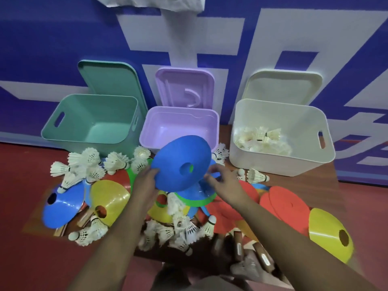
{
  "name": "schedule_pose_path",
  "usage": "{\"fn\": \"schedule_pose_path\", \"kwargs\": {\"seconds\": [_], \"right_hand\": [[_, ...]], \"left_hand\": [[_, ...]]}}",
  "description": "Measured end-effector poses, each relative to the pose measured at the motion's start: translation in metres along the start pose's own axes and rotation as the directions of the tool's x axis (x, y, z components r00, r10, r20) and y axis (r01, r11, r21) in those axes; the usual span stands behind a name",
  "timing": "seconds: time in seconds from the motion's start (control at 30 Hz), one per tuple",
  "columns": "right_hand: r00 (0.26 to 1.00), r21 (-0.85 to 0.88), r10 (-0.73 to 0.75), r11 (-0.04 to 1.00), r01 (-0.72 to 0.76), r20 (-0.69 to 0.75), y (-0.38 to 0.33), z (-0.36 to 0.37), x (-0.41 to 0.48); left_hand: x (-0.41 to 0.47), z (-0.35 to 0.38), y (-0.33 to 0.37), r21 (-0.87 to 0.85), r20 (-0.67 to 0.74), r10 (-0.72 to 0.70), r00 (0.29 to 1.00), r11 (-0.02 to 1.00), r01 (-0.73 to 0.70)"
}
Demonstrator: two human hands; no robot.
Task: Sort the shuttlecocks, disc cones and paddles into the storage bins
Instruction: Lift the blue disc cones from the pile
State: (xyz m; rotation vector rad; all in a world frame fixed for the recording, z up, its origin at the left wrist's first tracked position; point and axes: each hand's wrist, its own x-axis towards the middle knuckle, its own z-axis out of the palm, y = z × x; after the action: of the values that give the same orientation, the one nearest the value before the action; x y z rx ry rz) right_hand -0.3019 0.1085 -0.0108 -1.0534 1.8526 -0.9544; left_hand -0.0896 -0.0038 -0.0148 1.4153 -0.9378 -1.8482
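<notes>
A person's two bare forearms reach forward over a heap of sports gear lying on a brown mat (294, 181) on a red floor (25, 185).

The left hand (147, 182) grips the near-left rim of a blue disc cone (182, 162); the thumb lies on top and the fingers are tucked underneath. The cone is a smooth, matte, shallow plastic dome with a round hole in its middle. It is held tilted, raised above the heap, just in front of the purple bin (178, 127).

The right hand (222, 179) is at the cone's right rim with its fingers curled. It is blurred, so I cannot tell whether it pinches the rim.

Three smooth, rounded plastic bins stand open in a row against a blue and white wall banner (42, 49), each with its lid leaning behind it. The teal bin (63, 131) is on the left, the purple one in the middle and the cream bin (279, 162) on the right. White feathered shuttlecocks (262, 137) lie inside the cream bin.

More shuttlecocks (88, 164) are scattered beside the teal bin, and others (178, 227) are heaped between the arms. Around them lie a second blue disc cone (60, 208), a yellow disc cone (111, 198), flat orange disc cones (283, 204) and another yellow cone (329, 234). Paddles (262, 257) with wooden handles lie partly buried at lower right.
</notes>
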Motion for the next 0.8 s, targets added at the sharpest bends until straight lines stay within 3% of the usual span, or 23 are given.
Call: {"fn": "schedule_pose_path", "kwargs": {"seconds": [0.07,0.13,0.2,0.37,0.5,0.63,0.8], "right_hand": [[0.976,-0.457,-0.182,0.863,0.216,0.117,0.0,0.018,0.011],[0.965,-0.647,-0.136,0.72,0.25,0.223,-0.001,0.041,0.02],[0.968,-0.756,-0.07,0.611,0.233,0.241,0.002,0.065,0.026],[0.981,-0.842,-0.037,0.508,0.181,0.189,0.015,0.094,0.032],[0.989,-0.893,-0.032,0.425,0.145,0.145,0.018,0.099,0.029],[0.999,-0.929,-0.036,0.369,0.021,0.008,0.019,0.098,0.022],[0.992,-0.906,-0.119,0.422,0.023,-0.03,0.018,0.086,0.011]], "left_hand": [[0.012,-0.025,0.02,0.03,-0.016,0.038,0.999,0.999,-0.038],[0.022,-0.041,0.036,-0.017,-0.001,0.054,0.999,0.998,-0.054],[0.032,-0.052,0.047,-0.093,0.048,0.035,0.998,0.995,-0.031],[0.05,-0.071,0.055,-0.23,0.236,-0.047,0.971,0.968,0.103],[0.054,-0.074,0.059,-0.245,0.33,-0.099,0.939,0.951,0.186],[0.054,-0.069,0.063,-0.227,0.403,-0.109,0.909,0.95,0.214],[0.057,-0.06,0.064,-0.217,0.395,-0.089,0.914,0.958,0.187]]}}
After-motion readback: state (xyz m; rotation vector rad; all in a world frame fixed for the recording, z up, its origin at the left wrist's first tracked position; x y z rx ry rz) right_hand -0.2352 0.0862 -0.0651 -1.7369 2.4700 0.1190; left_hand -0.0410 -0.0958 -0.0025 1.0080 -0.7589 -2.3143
